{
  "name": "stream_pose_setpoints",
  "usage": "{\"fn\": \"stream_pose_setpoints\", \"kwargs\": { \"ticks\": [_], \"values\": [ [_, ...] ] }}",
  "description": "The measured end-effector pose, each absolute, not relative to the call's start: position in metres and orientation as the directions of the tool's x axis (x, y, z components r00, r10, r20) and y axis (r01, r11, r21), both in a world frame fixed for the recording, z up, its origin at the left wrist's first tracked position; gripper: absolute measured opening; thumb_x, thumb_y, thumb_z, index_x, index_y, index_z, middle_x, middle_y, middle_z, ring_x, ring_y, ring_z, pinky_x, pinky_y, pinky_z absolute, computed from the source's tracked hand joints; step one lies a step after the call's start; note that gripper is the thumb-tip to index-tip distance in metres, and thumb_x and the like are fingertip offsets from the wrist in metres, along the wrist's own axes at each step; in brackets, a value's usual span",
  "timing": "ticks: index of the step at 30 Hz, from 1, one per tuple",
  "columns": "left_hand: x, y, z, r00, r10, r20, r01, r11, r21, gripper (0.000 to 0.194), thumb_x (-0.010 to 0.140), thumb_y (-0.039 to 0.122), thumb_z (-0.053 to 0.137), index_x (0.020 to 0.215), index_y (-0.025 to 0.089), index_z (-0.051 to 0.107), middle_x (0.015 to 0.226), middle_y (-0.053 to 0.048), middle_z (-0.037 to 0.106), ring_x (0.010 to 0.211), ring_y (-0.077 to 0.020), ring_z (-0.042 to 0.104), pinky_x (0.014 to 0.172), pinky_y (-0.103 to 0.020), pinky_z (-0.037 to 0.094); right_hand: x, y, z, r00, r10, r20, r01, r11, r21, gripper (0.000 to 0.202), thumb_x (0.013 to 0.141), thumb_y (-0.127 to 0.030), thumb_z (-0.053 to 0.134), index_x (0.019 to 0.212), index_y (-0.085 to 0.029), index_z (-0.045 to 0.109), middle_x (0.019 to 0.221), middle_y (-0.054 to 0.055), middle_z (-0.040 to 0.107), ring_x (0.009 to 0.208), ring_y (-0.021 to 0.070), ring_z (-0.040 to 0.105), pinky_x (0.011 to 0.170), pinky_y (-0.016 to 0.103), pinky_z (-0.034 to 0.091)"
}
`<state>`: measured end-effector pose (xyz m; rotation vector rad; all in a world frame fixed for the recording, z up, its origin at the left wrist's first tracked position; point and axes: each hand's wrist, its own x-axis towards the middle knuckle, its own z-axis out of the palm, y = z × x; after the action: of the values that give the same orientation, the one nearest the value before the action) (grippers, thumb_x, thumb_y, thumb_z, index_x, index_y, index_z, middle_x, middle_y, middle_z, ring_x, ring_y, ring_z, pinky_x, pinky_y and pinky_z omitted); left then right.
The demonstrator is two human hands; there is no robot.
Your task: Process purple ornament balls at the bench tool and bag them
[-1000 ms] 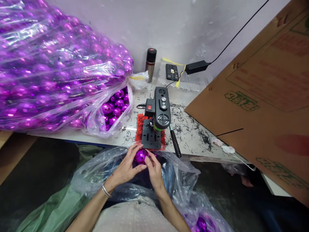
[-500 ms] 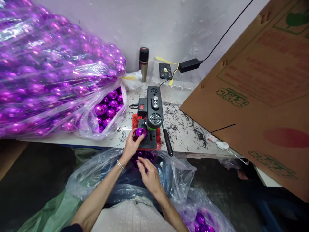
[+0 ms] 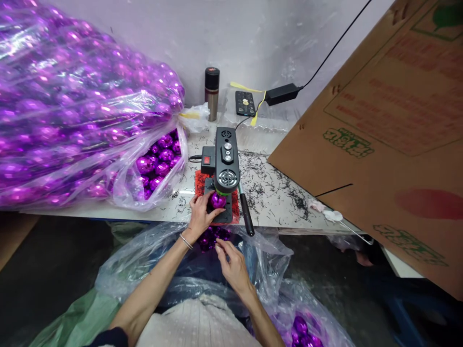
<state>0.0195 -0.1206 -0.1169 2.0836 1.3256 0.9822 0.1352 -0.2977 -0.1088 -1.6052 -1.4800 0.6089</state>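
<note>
My left hand point(image 3: 201, 215) has its thumb and fingers round a shiny purple ball point(image 3: 218, 200), which sits under the head of a small black drill press point(image 3: 227, 159). The press stands on a red mat point(image 3: 235, 212) and has a lever with a black grip point(image 3: 247, 215) at its right side. Lower down, my right hand point(image 3: 233, 265) hovers over the front plastic bag point(image 3: 141, 250); its fingers are bent and drawn together, and whatever lies between the fingertips is too small to make out. Purple balls point(image 3: 208, 239) show in that bag between my hands.
A huge clear bag of purple balls point(image 3: 72, 111) fills the left, its mouth open. Behind the press are a flask point(image 3: 212, 94), a phone point(image 3: 245, 103) and a power adapter point(image 3: 282, 94). A cardboard box point(image 3: 379, 159) leans at right. Black shavings litter the table point(image 3: 260, 212).
My left hand has carried the purple ball rightward, from beside the press head to beneath it. My right hand has shifted slightly right and down. The view has moved a little.
</note>
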Motion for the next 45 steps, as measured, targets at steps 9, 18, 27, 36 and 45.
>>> {"fn": "stream_pose_setpoints", "kwargs": {
  "ticks": [9, 18, 27, 36, 45],
  "values": [
    [0.021, -0.116, -0.124, 0.323, 0.873, 0.364, 0.491, -0.484, 0.725, 0.065, 0.088, 0.048, 0.091, 0.141, 0.024, 0.063, 0.129, -0.012, 0.078, 0.12, -0.033, 0.074, 0.106, -0.048, 0.058, 0.173, -0.257, -0.038, 0.298, 0.525, 0.797, 0.828, 0.274, -0.49, 0.06, 0.103, -0.024, 0.068, 0.161, -0.022, 0.053, 0.133, 0.017, 0.073, 0.105, 0.0221, 0.078, 0.076, 0.033, 0.071],
    [0.027, -0.121, -0.123, 0.285, 0.874, 0.393, 0.492, -0.485, 0.723, 0.063, 0.089, 0.052, 0.089, 0.139, 0.022, 0.065, 0.125, -0.012, 0.079, 0.116, -0.0327, 0.076, 0.102, -0.047, 0.06, 0.17, -0.196, 0.013, 0.092, 0.495, 0.864, 0.793, 0.488, -0.364, 0.031, 0.112, -0.03, 0.046, 0.087, -0.024, 0.062, 0.08, 0.002, 0.07, 0.069, 0.0139, 0.068, 0.064, 0.029, 0.057],
    [0.027, -0.125, -0.118, 0.304, 0.901, 0.311, 0.482, -0.427, 0.765, 0.063, 0.088, 0.048, 0.091, 0.141, 0.024, 0.066, 0.128, -0.012, 0.079, 0.12, -0.0337, 0.075, 0.106, -0.049, 0.058, 0.155, -0.184, -0.044, 0.26, 0.358, 0.897, 0.775, 0.476, -0.415, 0.041, 0.116, -0.034, 0.032, 0.077, -0.028, 0.045, 0.067, -0.003, 0.053, 0.056, 0.0142, 0.051, 0.064, 0.036, 0.046],
    [0.029, -0.126, -0.118, 0.297, 0.896, 0.329, 0.471, -0.437, 0.766, 0.066, 0.087, 0.054, 0.091, 0.14, 0.023, 0.066, 0.129, -0.013, 0.078, 0.121, -0.0342, 0.074, 0.106, -0.05, 0.057, 0.152, -0.179, -0.05, 0.312, 0.317, 0.896, 0.732, 0.521, -0.439, 0.043, 0.117, -0.031, 0.028, 0.076, -0.026, 0.042, 0.069, -0.004, 0.049, 0.054, 0.0107, 0.045, 0.056, 0.031, 0.038],
    [0.031, -0.126, -0.116, 0.297, 0.898, 0.325, 0.46, -0.433, 0.775, 0.062, 0.088, 0.05, 0.091, 0.138, 0.023, 0.066, 0.128, -0.014, 0.079, 0.12, -0.0345, 0.075, 0.105, -0.05, 0.058, 0.162, -0.182, -0.061, 0.222, 0.398, 0.89, 0.726, 0.542, -0.424, 0.042, 0.115, -0.039, 0.037, 0.077, -0.028, 0.049, 0.073, -0.003, 0.057, 0.059, 0.0136, 0.054, 0.062, 0.034, 0.045]
  ]
}}
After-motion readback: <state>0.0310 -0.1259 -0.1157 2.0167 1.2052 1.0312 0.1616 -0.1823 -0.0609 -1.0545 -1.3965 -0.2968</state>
